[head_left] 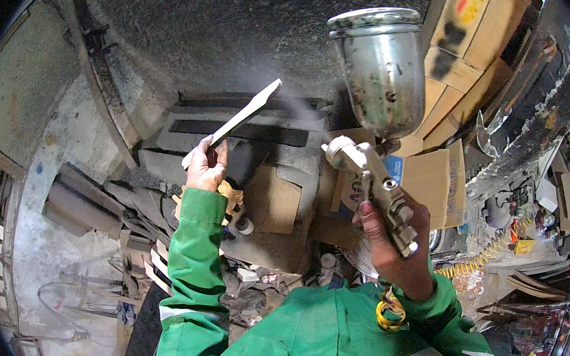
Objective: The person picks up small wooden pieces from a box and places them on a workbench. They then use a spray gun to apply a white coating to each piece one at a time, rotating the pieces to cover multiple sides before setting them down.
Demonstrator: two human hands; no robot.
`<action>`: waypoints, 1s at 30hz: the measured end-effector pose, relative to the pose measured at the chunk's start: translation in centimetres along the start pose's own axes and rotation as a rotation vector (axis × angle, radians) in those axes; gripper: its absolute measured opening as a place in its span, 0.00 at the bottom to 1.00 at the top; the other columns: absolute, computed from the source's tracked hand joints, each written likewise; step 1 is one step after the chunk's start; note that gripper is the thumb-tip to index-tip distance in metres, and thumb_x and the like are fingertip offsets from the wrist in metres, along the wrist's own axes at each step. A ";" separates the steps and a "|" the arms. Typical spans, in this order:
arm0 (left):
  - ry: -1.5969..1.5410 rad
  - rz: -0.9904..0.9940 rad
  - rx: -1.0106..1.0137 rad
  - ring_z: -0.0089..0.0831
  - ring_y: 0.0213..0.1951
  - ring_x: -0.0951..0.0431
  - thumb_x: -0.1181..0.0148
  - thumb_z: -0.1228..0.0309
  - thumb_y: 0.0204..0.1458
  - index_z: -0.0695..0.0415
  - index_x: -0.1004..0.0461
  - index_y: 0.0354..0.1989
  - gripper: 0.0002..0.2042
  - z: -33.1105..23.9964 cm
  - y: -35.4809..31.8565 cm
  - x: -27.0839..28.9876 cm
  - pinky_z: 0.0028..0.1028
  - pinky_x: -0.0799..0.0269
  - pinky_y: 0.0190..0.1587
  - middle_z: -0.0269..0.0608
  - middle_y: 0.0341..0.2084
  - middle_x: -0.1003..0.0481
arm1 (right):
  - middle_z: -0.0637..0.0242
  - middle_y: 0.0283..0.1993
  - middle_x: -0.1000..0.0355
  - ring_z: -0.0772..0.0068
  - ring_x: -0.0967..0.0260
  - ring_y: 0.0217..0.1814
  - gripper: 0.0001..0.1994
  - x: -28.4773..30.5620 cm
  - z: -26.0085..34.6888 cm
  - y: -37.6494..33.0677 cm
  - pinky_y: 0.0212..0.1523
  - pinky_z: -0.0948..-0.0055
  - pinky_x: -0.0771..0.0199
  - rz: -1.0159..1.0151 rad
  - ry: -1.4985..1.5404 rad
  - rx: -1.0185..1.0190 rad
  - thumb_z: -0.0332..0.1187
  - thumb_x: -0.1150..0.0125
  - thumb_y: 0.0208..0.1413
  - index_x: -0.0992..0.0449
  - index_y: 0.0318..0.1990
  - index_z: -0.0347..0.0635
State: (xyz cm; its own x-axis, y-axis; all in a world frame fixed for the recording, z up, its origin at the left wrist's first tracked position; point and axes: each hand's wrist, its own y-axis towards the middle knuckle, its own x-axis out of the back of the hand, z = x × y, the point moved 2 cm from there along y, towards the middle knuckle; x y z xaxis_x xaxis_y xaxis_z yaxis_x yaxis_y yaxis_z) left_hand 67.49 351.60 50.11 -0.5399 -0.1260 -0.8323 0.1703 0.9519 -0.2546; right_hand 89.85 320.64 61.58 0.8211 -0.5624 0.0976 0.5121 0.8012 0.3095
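Observation:
My left hand [208, 163] is closed round the lower end of a long, flat, pale strip [249, 109], which tilts up and to the right; its exact kind is unclear. In my right hand [393, 243] is a metal spray gun [373, 177], its handle gripped and its nozzle facing left toward the strip. A stained silver paint cup [383, 73] sits on top of the gun. Fine whitish mist hangs between the nozzle and the strip's upper end. The two hands are apart.
A dust-covered grey bench [246, 147] stands below the strip, with a cardboard piece [274, 201] on it. Cardboard boxes [438, 188] are at the right. A coiled yellow hose [475, 264] runs behind my right arm. Clutter lies beneath; a dark wall [246, 26] rises ahead.

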 end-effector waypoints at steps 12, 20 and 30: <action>0.137 -0.174 0.039 0.23 0.26 0.27 0.42 0.78 0.48 0.59 0.30 0.27 0.03 -2.6 0.0 1.5 0.26 0.24 0.34 0.35 0.21 0.28 | 0.64 0.37 0.29 0.76 0.31 0.39 0.16 1.3 -0.2 -1.7 0.39 0.75 0.30 0.126 0.252 -0.085 0.27 0.39 0.51 0.32 0.47 0.35; 0.621 0.343 -0.723 0.33 0.42 0.26 0.42 0.80 0.48 0.58 0.31 0.35 0.07 -4.1 -4.4 0.7 0.36 0.37 0.54 0.41 0.32 0.25 | 0.67 0.33 0.28 0.79 0.31 0.35 0.10 2.2 -0.3 -0.2 0.33 0.79 0.32 0.179 0.069 -0.063 0.30 0.47 0.57 0.31 0.44 0.37; 0.923 0.659 -1.056 0.38 0.39 0.22 0.40 0.67 0.47 0.55 0.36 0.23 0.11 -3.7 -7.2 -2.6 0.43 0.54 0.62 0.44 0.27 0.23 | 0.58 0.40 0.28 0.72 0.29 0.39 0.20 -0.1 -0.7 -3.1 0.39 0.74 0.30 0.185 0.179 0.061 0.23 0.42 0.51 0.39 0.52 0.37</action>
State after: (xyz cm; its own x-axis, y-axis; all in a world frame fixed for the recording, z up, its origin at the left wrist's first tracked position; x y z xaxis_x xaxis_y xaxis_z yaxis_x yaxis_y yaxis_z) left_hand 64.62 346.15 55.92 -0.9768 0.2120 0.0296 0.1492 0.5753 0.8042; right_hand 88.36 318.38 59.92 0.9335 -0.3585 -0.0091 0.3377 0.8700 0.3594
